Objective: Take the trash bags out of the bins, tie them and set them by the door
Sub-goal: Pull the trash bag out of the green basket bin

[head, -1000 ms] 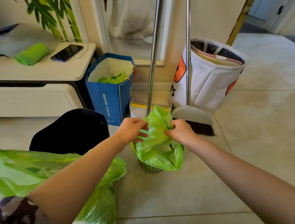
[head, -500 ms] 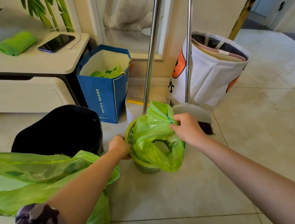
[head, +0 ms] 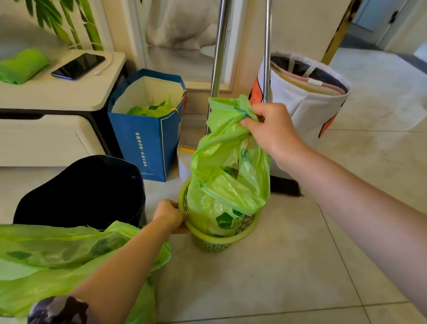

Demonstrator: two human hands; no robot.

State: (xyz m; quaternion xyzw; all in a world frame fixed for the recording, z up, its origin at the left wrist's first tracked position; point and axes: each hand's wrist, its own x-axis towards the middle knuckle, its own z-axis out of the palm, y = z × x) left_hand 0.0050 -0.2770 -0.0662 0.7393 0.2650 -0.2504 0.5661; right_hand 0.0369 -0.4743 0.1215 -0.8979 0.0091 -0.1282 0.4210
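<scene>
A person's right hand grips the gathered top of a green trash bag, half inside a small green bin; the left hand clasps the bin's rim.

Both forearms are bare; the left hand and right hand are ungloved. A dark purple-and-grey patterned short sleeve shows at seven o'clock.

I see a pale tiled floor, a low white cabinet at left, a bamboo-and-swan mural wall, and a sunlit doorway at upper right.
</scene>
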